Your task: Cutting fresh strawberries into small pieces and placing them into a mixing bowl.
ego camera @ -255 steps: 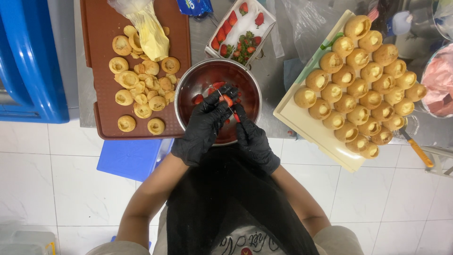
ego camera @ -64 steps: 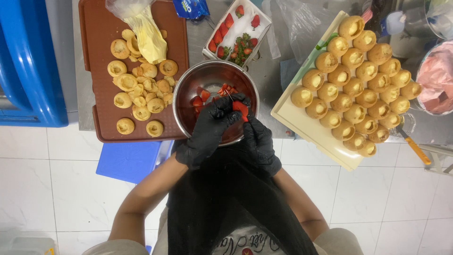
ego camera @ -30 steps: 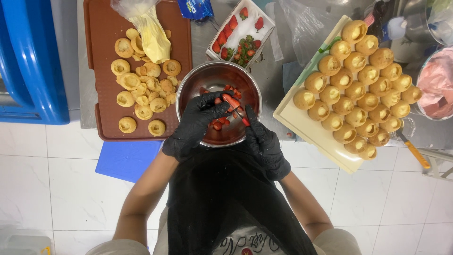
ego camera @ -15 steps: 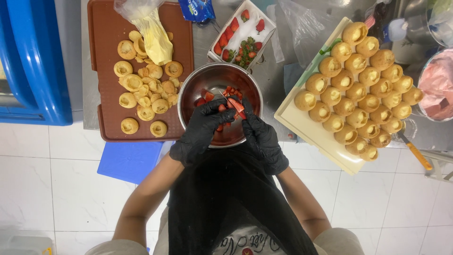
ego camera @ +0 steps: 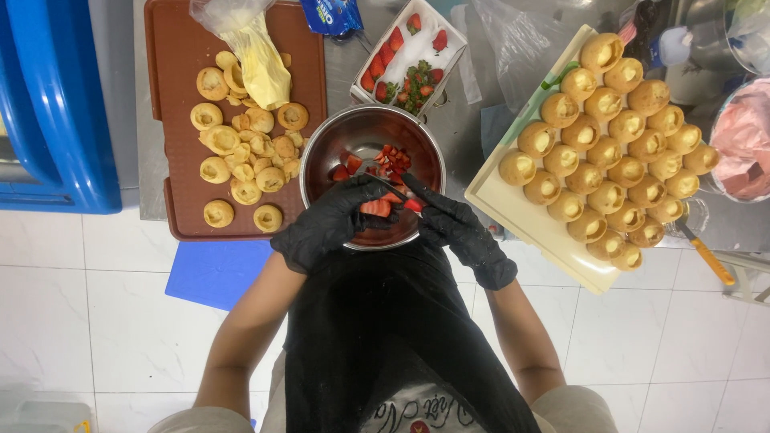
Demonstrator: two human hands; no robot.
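Black-gloved left hand point(ego camera: 333, 224) and right hand point(ego camera: 457, 228) meeting over the near rim of a steel bowl point(ego camera: 321, 152) at frame centre. Left fingers clamped on a strawberry point(ego camera: 375, 208), held just above the bowl's lower edge. Right fingers closed around a small knife point(ego camera: 395, 188), its thin blade slanting up-left across the berry; a red bit visible at the right fingertips. Cut strawberry pieces point(ego camera: 389, 160) lying inside the bowl, toward its upper middle. Just above the bowl, a white box point(ego camera: 417, 48) with whole strawberries and green tops. Left of the bowl, a brown tray point(ego camera: 172, 120) carrying hollowed pastry shells and a piping bag point(ego camera: 257, 64) of yellow cream. Right of frame, a pale board point(ego camera: 513, 216) with rows of filled pastries. Blue mat point(ego camera: 212, 273) on white floor tiles at lower left.
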